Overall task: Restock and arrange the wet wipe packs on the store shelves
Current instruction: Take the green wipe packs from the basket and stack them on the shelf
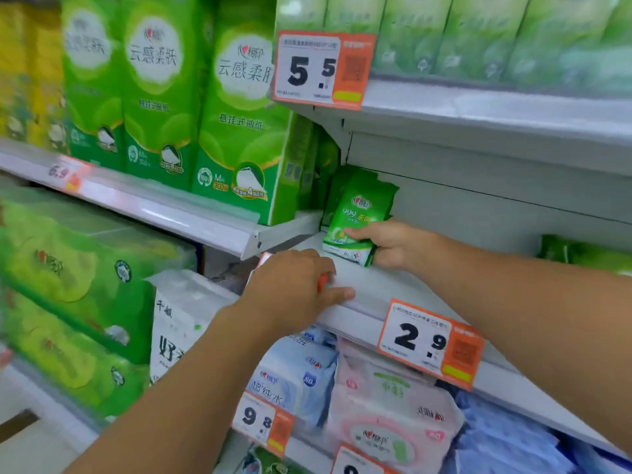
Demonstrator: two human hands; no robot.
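Observation:
A small green wet wipe pack [355, 217] stands upright at the left end of the middle grey shelf [383, 289], leaning against the back. My right hand [386, 242] grips its lower right corner, thumb across the front. My left hand [294, 285] rests on the shelf's front rail, fingers curled over a small orange tag that is mostly hidden, index finger stretched along the rail. More green wipe packs [581, 253] lie at the shelf's far right.
Tall green tissue boxes [239, 124] fill the upper left shelf beside the pack. Price tags 5.5 [321, 68], 2.9 [431, 342] and 9.8 [261, 422] hang on the rails. Blue and pink wipe packs [386, 412] sit on the shelf below.

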